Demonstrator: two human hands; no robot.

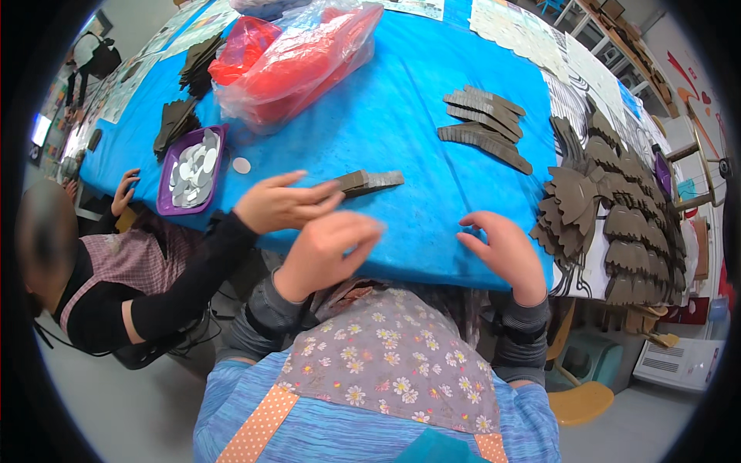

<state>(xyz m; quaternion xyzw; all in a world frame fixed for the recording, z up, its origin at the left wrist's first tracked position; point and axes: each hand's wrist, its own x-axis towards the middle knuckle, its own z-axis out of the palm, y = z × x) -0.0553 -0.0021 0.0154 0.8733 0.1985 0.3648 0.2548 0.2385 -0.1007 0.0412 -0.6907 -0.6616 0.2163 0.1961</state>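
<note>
The person's left hand [328,251] hovers over the near edge of the blue table [401,116], fingers loosely curled and stretched forward, gripping nothing that can be seen; its fingertips end just short of a small stack of grey-brown card strips [369,182] lying a little in from that near edge. The right hand [502,251] rests at the near edge further to the right, fingers bent and spread, palm down on the blue cover, empty. A co-worker's hand [282,202] in a black sleeve (coming in from the left side) reaches across and touches the left end of the same stack, fingers extended. Toward the middle of the table lies a fanned row of curved card pieces [485,123]. Along the right edge, many brown scalloped cut-outs [610,208] overlap in heaps. Near the left edge sits a purple tray [193,170] of pale discs, and toward the far edge a clear plastic bag of red material [297,62].
</note>
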